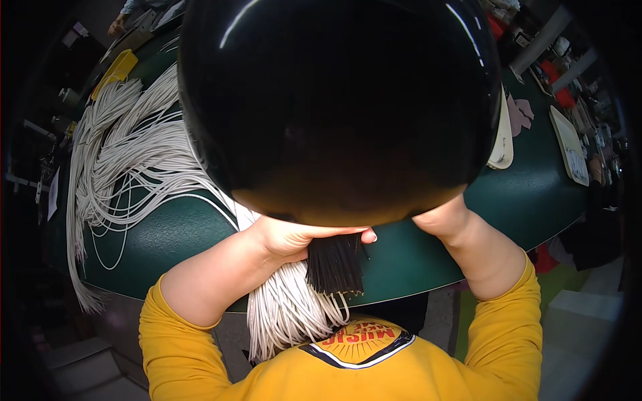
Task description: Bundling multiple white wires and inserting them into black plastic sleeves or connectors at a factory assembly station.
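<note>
A large glossy black rounded shape (341,120) fills the middle of the head view and covers most of both hands. My left hand (287,237) shows only at the wrist, its near side and a fingertip; it is closed round a bundle of thin black wires (334,267), whose cut ends hang towards me. White cables (287,311) pass under the same hand and droop over the table's near edge. Of my right hand (443,217), just the heel and wrist come out from behind the black shape, so its fingers are hidden.
A big heap of white cables (147,154) spreads over the left of the dark green table (528,180). Behind it sits a yellow bin (119,70). On the right are a cream tray (503,144), a pinkish cloth (519,115) and another tray (570,147). Another person's hand (117,25) shows far left.
</note>
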The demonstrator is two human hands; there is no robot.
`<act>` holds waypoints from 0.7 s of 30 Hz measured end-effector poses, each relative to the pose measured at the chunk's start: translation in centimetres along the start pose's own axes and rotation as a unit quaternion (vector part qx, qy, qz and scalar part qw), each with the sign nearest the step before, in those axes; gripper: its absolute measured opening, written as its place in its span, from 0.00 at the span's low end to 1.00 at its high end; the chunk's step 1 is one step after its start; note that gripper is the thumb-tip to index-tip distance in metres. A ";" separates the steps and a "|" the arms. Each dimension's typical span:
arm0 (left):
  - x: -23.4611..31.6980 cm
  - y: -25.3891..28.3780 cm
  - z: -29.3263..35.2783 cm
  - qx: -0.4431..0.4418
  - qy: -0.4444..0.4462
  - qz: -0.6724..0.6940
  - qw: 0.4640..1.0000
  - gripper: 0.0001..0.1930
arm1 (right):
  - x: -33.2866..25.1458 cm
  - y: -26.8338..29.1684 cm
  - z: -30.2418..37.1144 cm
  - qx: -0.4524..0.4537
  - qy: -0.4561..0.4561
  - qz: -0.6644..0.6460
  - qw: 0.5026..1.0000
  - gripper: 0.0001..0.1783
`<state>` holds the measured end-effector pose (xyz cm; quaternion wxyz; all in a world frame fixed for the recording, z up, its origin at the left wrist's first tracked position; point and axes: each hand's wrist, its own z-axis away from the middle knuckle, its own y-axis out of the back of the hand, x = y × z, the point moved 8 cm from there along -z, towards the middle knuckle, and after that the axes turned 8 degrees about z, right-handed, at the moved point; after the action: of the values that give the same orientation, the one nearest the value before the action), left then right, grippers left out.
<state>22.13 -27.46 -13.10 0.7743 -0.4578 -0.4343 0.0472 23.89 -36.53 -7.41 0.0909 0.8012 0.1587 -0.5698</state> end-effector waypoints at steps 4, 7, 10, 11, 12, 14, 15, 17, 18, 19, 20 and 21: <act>-0.6 -0.4 -0.6 0.025 0.026 0.020 0.999 0.14 | -1.2 1.6 0.6 0.025 0.009 -0.024 0.999 0.07; -0.5 0.4 -0.4 0.053 0.016 0.003 0.998 0.11 | -0.9 0.9 0.2 0.016 0.025 0.070 0.997 0.12; 0.0 0.6 -0.3 0.071 0.006 -0.024 0.997 0.07 | -1.2 0.4 0.1 0.017 0.061 0.115 0.991 0.13; 0.0 0.6 -0.3 0.076 0.009 -0.026 0.997 0.08 | -1.6 0.4 0.2 0.021 0.072 0.125 0.989 0.12; -0.1 0.6 -0.4 0.079 0.010 -0.026 0.996 0.08 | -1.9 0.5 0.3 0.026 0.083 0.134 0.987 0.12; -0.2 0.7 -0.5 0.085 0.006 -0.027 0.996 0.08 | -2.1 0.8 0.4 0.039 0.092 0.167 0.981 0.11; -0.3 0.9 -0.6 0.086 0.004 -0.026 0.996 0.09 | -2.1 0.9 0.5 0.043 0.094 0.178 0.979 0.11; -0.3 1.5 -0.6 0.096 -0.007 -0.031 0.995 0.09 | -2.4 0.9 0.5 0.051 0.111 0.201 0.972 0.11; -0.2 1.9 -0.6 0.104 -0.016 -0.036 0.994 0.09 | -2.5 0.9 0.5 0.053 0.117 0.207 0.970 0.10; -0.3 2.3 -0.5 0.105 -0.016 -0.037 0.994 0.09 | -2.7 0.8 0.5 0.058 0.130 0.233 0.962 0.10; -0.4 2.8 -0.5 0.107 -0.022 -0.041 0.993 0.09 | -2.7 0.8 0.5 0.060 0.136 0.245 0.958 0.10; -0.4 2.9 -0.5 0.108 -0.026 -0.043 0.993 0.09 | -2.8 0.7 0.5 0.062 0.142 0.259 0.953 0.10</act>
<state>23.18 -26.28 -15.66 0.8090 -0.3513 -0.4657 0.0724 22.90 -37.81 -4.99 0.1614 0.8916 -0.0784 -0.4157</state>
